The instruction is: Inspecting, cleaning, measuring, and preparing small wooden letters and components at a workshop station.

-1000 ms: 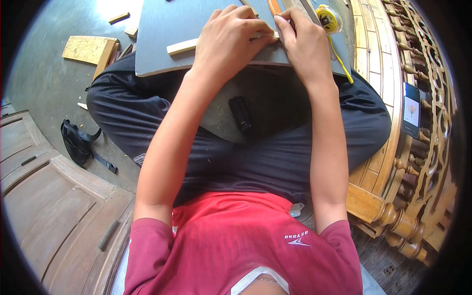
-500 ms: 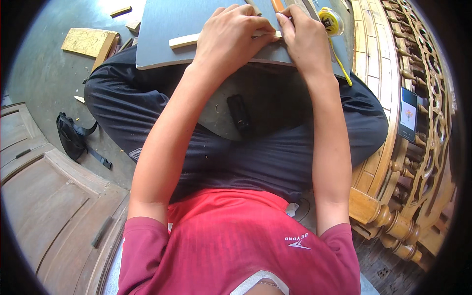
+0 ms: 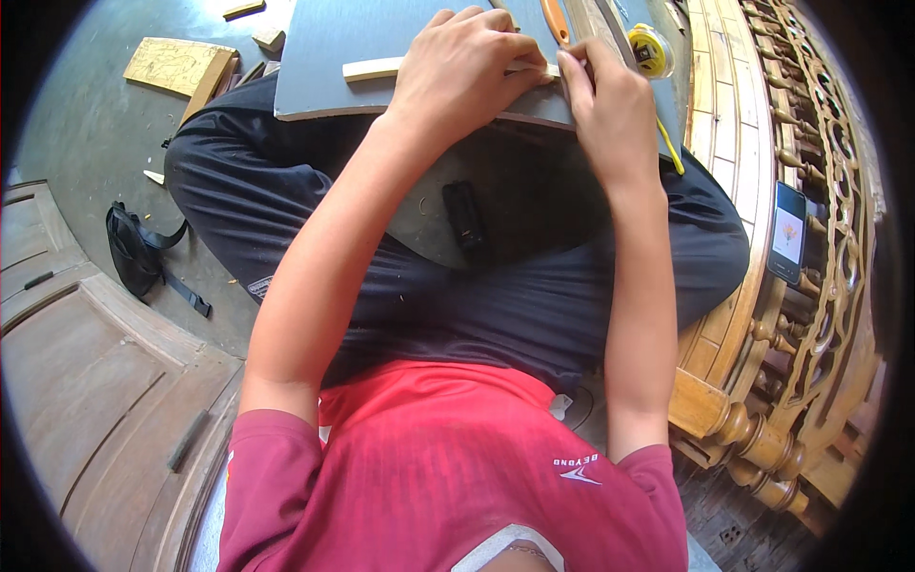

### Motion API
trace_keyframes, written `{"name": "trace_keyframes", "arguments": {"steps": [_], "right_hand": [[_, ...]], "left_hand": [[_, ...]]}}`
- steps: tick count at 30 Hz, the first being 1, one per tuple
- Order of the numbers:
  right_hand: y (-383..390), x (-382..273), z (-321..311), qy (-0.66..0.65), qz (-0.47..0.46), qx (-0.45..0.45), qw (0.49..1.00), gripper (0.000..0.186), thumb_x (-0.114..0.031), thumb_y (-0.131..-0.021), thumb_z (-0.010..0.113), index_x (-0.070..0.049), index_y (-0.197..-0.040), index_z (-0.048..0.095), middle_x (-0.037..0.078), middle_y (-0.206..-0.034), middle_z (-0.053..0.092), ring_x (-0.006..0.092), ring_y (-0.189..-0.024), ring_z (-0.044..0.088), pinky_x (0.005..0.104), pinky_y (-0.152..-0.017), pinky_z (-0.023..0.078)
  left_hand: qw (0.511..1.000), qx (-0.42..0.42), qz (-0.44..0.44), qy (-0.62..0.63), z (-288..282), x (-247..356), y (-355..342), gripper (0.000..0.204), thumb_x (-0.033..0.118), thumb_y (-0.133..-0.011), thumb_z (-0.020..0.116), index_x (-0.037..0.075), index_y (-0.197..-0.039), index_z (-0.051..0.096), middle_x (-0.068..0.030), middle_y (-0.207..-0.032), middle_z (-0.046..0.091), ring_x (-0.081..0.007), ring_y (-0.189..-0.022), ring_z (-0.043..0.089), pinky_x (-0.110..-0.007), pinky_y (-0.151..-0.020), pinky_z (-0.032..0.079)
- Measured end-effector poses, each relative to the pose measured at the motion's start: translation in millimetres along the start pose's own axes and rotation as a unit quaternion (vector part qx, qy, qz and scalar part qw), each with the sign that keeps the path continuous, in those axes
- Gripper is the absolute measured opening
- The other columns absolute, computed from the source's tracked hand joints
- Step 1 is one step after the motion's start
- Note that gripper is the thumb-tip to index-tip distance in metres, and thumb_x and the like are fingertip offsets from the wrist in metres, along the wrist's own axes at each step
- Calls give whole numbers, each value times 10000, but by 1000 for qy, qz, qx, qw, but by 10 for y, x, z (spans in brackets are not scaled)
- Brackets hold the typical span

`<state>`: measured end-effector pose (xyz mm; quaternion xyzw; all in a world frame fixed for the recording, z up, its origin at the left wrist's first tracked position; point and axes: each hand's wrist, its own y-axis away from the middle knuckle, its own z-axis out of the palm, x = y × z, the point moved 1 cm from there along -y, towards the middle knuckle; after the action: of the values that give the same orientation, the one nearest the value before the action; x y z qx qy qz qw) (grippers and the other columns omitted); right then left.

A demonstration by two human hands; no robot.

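Observation:
A pale wooden strip (image 3: pixel 372 69) lies across the grey board (image 3: pixel 315 91) in front of me. My left hand (image 3: pixel 467 67) is closed over the strip with thumb and fingers pressed together near its right end. Beside that end, my right hand (image 3: pixel 610 100) is closed in a pinch. What its fingertips hold, if anything, is hidden. Just beyond the right fingertips is an orange-handled tool (image 3: pixel 555 19), its narrow end toward them. A yellow tape measure (image 3: pixel 650 51) stands to the right of the hand, with a yellow strip (image 3: pixel 670 145) showing nearer me.
Wood offcuts (image 3: pixel 178 65) lie on the floor at the far left, above a black bag (image 3: pixel 133 253). A dark case (image 3: pixel 463 217) rests between my legs. Carved wooden railing (image 3: pixel 824 248) and a phone (image 3: pixel 787 234) are at right; a panelled wooden door (image 3: pixel 114 372) is at left.
My right hand has drawn slightly back toward me, leaving more of the orange-handled tool in sight. My left hand stays on the strip. The whole view has shifted a little.

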<state>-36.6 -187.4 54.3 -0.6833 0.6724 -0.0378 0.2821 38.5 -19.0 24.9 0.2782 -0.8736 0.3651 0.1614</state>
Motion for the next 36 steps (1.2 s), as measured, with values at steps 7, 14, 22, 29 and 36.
{"name": "trace_keyframes", "arguments": {"steps": [7, 14, 22, 29, 36], "right_hand": [[-253, 153, 136, 45, 16, -26, 999, 210, -213, -1032, 665, -9, -1058, 712, 238, -897, 741, 438, -871, 729, 483, -771, 560], [162, -164, -133, -12, 53, -29, 998, 161, -160, -1033, 661, -1, -1007, 656, 249, -910, 736, 464, -899, 711, 519, -773, 549], [210, -110, -292, -686, 247, 24, 685, 295, -214, -1116, 595, 21, -1284, 654, 21, -763, 551, 80, -498, 458, 195, -435, 356], [599, 661, -368, -968, 106, 11, 225, 447, -205, -1195, 321, 136, -1348, 567, 90, -743, 482, 111, -481, 498, 190, -403, 409], [-222, 898, -724, -624, 234, 39, 744, 225, -246, -1075, 677, -31, -1142, 665, 60, -816, 668, 63, -568, 562, 163, -484, 425]], "left_hand": [[997, 60, 16, -38, 130, -75, 41, 171, 359, -871, 804, 193, -887, 841, 4, -911, 711, -217, -954, 670, -379, -869, 488], [996, 68, 17, -47, 119, -62, 57, 190, 377, -876, 797, 192, -897, 836, -3, -916, 713, -219, -952, 672, -376, -864, 485], [997, 45, -3, -60, 99, 17, 26, 209, 383, -900, 814, 191, -977, 846, -35, -899, 693, -267, -946, 680, -405, -867, 523], [996, 29, 0, -84, 88, 14, 25, 217, 385, -904, 822, 206, -1024, 844, -17, -921, 703, -243, -927, 683, -398, -847, 530], [996, 29, -8, -88, 50, -3, 55, 208, 377, -887, 825, 185, -965, 835, -4, -921, 699, -235, -956, 666, -386, -854, 510]]}}
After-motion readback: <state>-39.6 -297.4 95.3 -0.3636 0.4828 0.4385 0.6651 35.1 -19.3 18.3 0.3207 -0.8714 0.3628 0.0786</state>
